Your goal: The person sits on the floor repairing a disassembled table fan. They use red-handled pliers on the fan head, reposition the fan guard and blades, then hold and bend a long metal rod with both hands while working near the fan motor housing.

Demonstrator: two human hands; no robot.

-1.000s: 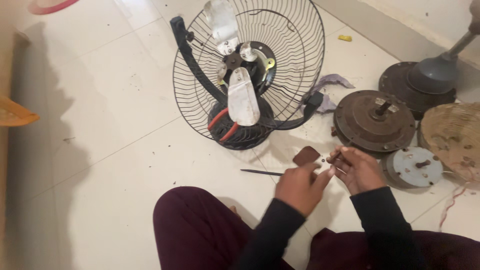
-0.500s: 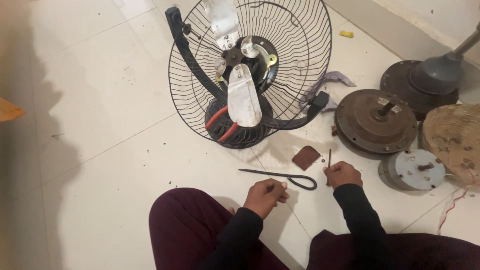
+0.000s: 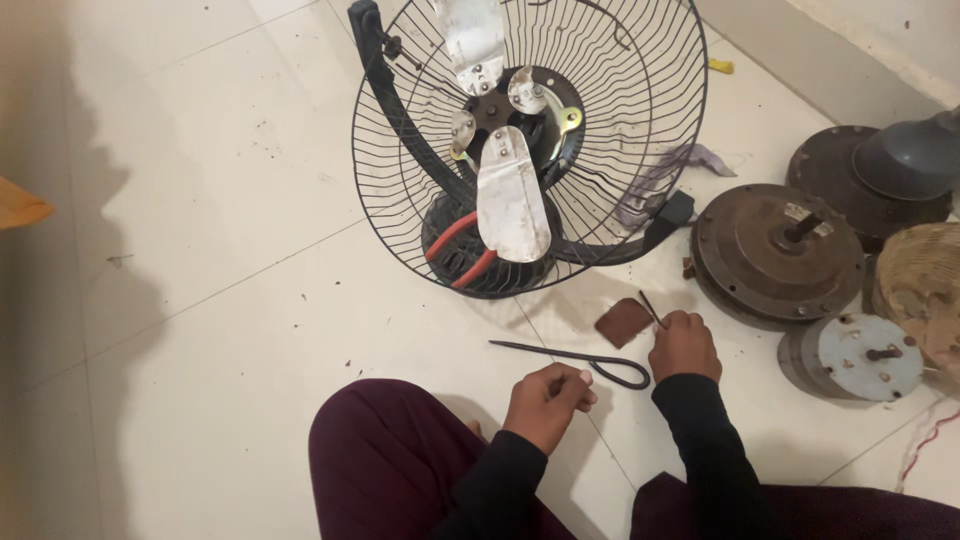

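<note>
Head view showed the right hand (image 3: 685,345) pinching a thin dark pin (image 3: 651,309) upright beside a small brown pad (image 3: 623,322) on the tiled floor (image 3: 230,300). The left hand (image 3: 548,392) was curled shut over something small at its fingertips; what, I could not tell. It sat just beside a looped dark wire tool (image 3: 575,357). Judged as small-parts sorting; the pin called for a steady fingertip grip. The pin looked straight, slender and rusty-dark.

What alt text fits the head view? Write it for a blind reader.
A seated person's right hand pinches a thin dark pin beside a brown pad, while the left hand holds something small near a looped rod on the tiled floor. A caged fan and motor parts lie ahead.
</note>
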